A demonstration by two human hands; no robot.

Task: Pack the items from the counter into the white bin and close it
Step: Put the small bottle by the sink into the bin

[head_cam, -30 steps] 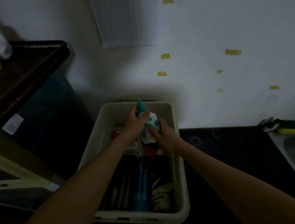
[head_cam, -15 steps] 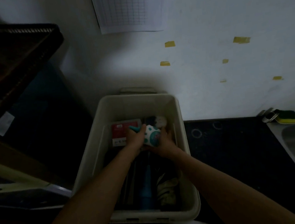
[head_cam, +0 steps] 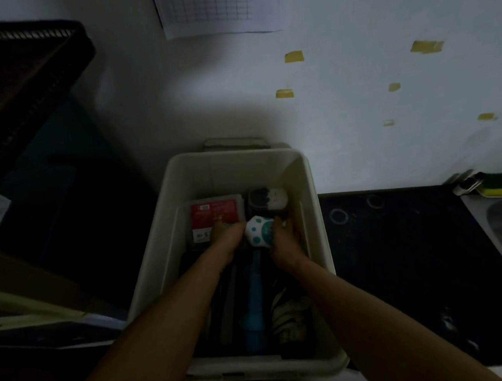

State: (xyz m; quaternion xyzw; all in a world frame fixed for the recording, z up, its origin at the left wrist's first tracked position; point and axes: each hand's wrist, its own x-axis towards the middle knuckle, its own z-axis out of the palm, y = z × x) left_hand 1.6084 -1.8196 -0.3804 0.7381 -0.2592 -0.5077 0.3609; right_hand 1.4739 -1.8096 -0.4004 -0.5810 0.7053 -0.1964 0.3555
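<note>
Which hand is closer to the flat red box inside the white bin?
Left. The left hand sits at the near right corner of the flat red box, gripping the white bottle with teal dots; the right hand grips that bottle's other side, apart from the box.

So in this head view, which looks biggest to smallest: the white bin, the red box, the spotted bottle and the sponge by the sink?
1. white bin
2. red box
3. spotted bottle and sponge: they look about alike, and the bottle is partly covered, so I won't rank the two.
</note>
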